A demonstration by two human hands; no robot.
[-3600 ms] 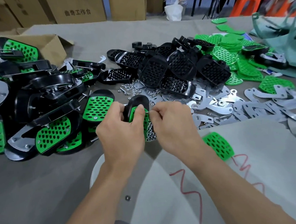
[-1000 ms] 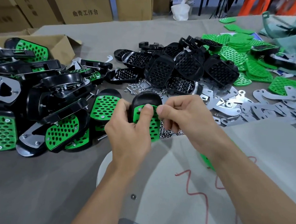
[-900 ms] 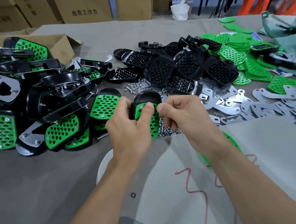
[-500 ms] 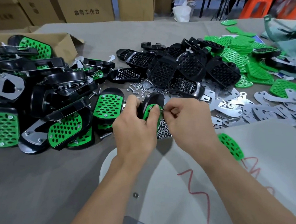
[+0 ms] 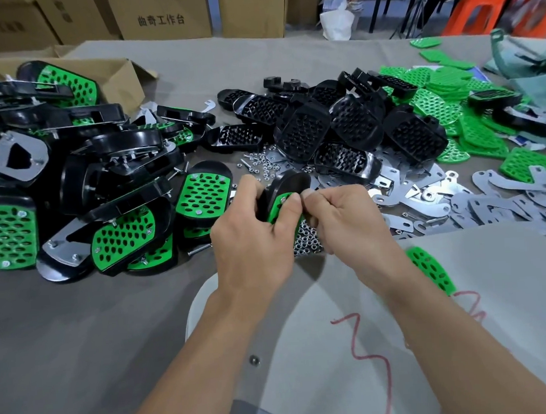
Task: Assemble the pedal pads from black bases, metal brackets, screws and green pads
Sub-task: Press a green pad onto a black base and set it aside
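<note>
Tilted more edge-on than a second ago, the pedal pad [image 5: 291, 186] hangs above the worktop [image 5: 79, 317], clamped in my left hand [image 5: 251, 240]. My right hand [image 5: 347, 221] pinches its upper edge with fingers [image 5: 321, 200] together; any fastener should start square.

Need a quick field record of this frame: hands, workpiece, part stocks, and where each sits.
left hand: grips the held pedal, thumb on its green pad
right hand: fingertips pinch at the green pad's upper edge; any screw there is hidden
held pedal: tilted, above the nuts heap
finished pedals: piled left, near the cardboard box
bare black bases: piled centre, far side
metal brackets: spread right
loose green pads: far right
single green pad: beside the right forearm
</note>
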